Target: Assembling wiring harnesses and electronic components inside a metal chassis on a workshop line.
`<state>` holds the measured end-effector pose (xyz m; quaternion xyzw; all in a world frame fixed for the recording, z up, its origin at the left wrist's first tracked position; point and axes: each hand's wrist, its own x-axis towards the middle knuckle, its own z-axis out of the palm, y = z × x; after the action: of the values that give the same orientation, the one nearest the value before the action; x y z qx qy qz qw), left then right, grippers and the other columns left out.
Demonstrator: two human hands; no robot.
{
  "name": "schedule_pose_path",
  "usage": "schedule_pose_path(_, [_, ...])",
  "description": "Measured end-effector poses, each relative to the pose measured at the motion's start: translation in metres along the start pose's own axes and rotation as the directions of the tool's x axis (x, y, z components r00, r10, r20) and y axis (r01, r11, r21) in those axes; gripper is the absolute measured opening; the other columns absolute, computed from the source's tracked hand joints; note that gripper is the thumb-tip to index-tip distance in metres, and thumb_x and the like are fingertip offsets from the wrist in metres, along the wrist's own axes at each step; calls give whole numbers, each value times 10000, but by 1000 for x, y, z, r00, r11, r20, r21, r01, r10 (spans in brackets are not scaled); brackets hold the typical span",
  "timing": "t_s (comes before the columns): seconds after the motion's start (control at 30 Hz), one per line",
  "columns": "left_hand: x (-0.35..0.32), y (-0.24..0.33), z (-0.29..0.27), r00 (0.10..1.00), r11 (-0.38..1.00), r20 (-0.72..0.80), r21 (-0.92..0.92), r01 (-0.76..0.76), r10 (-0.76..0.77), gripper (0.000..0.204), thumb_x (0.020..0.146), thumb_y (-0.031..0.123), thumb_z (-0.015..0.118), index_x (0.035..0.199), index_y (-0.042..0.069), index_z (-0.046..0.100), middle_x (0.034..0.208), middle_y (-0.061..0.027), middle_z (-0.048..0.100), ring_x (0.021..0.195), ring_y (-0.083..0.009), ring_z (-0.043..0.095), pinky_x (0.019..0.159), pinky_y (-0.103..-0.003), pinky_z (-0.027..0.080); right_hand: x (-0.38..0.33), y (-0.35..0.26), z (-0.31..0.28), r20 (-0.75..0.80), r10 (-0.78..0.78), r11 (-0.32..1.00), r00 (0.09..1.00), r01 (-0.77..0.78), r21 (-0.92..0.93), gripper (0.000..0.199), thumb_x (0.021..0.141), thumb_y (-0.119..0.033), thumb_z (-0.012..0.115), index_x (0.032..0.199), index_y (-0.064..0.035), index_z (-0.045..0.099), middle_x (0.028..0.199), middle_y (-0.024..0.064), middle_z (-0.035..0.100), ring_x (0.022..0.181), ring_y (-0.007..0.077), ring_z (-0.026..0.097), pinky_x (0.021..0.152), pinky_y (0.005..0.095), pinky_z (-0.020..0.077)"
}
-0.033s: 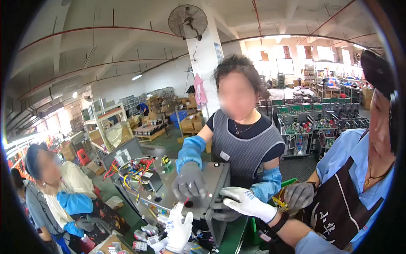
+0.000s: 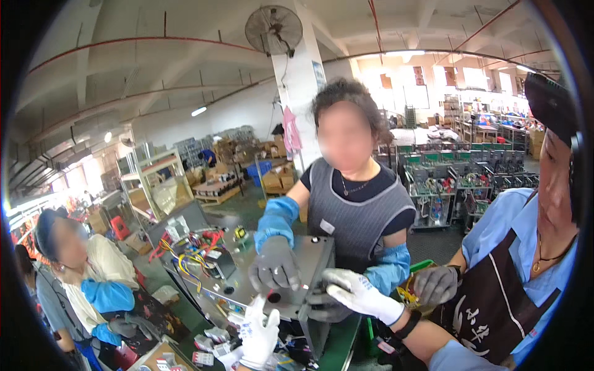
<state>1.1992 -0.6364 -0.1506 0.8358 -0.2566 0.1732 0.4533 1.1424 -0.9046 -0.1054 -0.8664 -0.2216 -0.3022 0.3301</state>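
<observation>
A grey sheet-metal case (image 2: 312, 256) with a dark round hole in its top stands on the bench before me. My left hand (image 2: 257, 334), in a white glove, is raised at the near side of this case, fingers apart and nothing visible in them. White-gloved too, my right hand (image 2: 362, 297) reaches in from the lower right, its fingers stretched toward the case's right edge. A co-worker's grey-gloved hand (image 2: 276, 266) hovers over the top near the hole. Their other gloved hand (image 2: 328, 307) is at the case's side, just below my right fingers, partly hidden.
Coloured wires (image 2: 189, 263) and parts lie left of the case. Several small grey-and-white parts (image 2: 203, 357) sit near my left hand. At right, another person's grey-gloved hand (image 2: 436, 284) is beside a green bin (image 2: 423, 266) with yellow wires. Racks of units (image 2: 433, 191) stand behind.
Very little differs. My right hand's fingertips sit slightly higher, and the co-worker's hand over the case top has shifted slightly left.
</observation>
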Motion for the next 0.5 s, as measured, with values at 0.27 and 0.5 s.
schedule_pose_path(0.27, [-36,-13,-16,956,985,-250,120,-124,151,397,919,126,587,1287,-16,547,1331,-194,562,1193,-335,553,1006,-376,439,-20,3,14,-85,76,995,993,-82,-62,453,909,-298,635,1205,40,578,1150,226,636,1074,372,613,924,432,483])
schedule_pose_path(0.5, [-102,-30,-34,982,888,94,420,-189,164,324,907,118,530,1224,48,534,1356,-175,523,1199,-313,461,1032,-508,261,-21,3,19,196,154,985,968,-135,-102,627,912,-360,593,1363,53,457,1323,265,541,1210,377,540,1025,426,417])
